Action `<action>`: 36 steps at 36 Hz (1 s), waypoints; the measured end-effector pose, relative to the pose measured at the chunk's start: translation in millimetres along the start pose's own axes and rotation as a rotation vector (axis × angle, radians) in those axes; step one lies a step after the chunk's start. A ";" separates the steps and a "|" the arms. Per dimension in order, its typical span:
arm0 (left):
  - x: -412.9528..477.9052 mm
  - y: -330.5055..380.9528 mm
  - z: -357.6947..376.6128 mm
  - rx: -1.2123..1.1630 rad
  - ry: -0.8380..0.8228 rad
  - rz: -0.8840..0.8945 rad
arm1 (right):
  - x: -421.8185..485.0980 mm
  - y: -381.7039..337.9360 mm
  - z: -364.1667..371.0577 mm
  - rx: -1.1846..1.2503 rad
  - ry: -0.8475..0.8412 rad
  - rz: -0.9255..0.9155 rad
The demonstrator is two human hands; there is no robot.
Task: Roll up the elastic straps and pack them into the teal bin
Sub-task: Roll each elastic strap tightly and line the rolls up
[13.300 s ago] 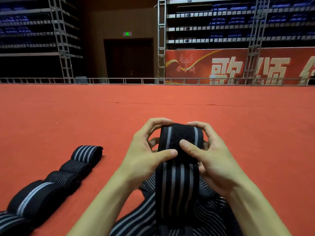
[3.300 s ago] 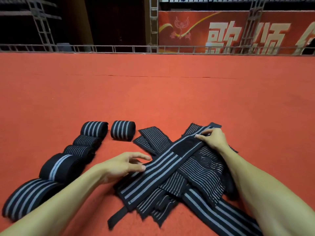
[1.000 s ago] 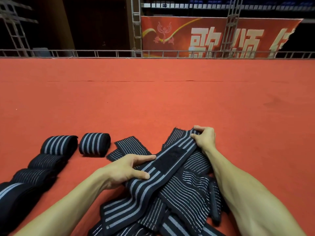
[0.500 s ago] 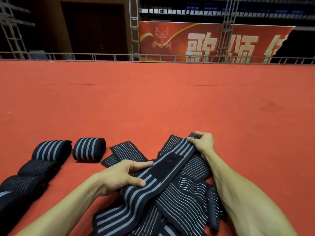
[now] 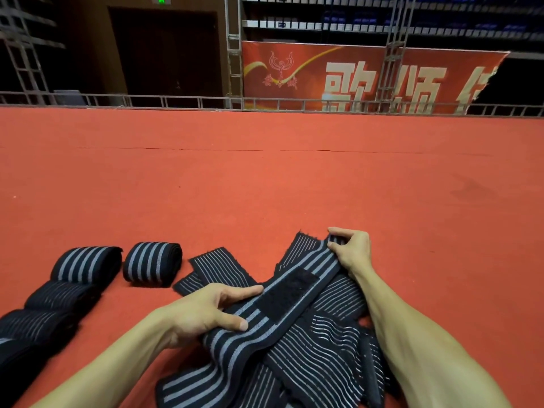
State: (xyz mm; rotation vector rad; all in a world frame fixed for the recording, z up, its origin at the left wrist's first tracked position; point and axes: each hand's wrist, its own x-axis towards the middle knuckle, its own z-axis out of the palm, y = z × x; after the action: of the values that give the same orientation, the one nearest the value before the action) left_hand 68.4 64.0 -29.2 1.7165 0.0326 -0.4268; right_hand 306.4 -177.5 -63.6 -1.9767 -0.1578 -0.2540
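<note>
The broad-striped strap [image 5: 235,346] lay slantwise across the heap of unrolled straps [image 5: 329,348] on the red carpet floor [image 5: 265,187], its dark fastening patch [image 5: 290,291] face up between the two hands. The right hand [image 5: 351,251] had the far end, fingers curled over the edge and pinching it against the thumb. The left hand [image 5: 206,313] rested lower down the same strap, index finger laid straight along its upper edge and thumb pressed flat on the stripes; the remaining fingers were hidden behind the index. Finished rolls sat to the left: one [image 5: 151,265] just beside the heap, another [image 5: 86,265] next to it, and more in a line [image 5: 61,295] trailing toward the near edge of view. The teal bin was nowhere in view.

This looked like the start of a new roll, with the end about to be turned over. The main risk seemed to be the fastening patch: if it was the hooked side, it could snag the ribbed elastic beneath and drag a second strap along. The strap also crossed the others closely, so a pull without the left hand's pressure could tangle the heap. A slack first turn at the pinched end would likely give a loose, telescoping roll that opens when packed.
</note>
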 end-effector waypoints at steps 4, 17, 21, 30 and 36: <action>-0.1 -1.6 -1.6 -0.015 -0.005 0.004 | -2.5 -3.9 -0.7 0.011 -0.014 -0.047; -13.2 -0.1 -7.6 0.008 0.019 -0.014 | -7.4 -17.7 15.1 0.271 -0.026 -0.046; -28.6 12.2 -10.2 0.012 0.098 0.005 | -12.5 -35.3 4.6 0.318 -0.013 -0.023; -71.2 53.0 6.1 0.396 0.342 0.059 | -59.9 -125.3 -29.2 0.310 -0.036 -0.103; -97.0 88.5 42.7 0.433 0.537 0.212 | -124.4 -174.1 -34.3 0.220 -0.068 -0.172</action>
State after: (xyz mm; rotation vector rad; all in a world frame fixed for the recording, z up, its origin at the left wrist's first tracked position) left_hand -10.2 26.6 78.0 2.1939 0.1547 0.2108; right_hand 143.0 -137.4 72.9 -1.7554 -0.3850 -0.2691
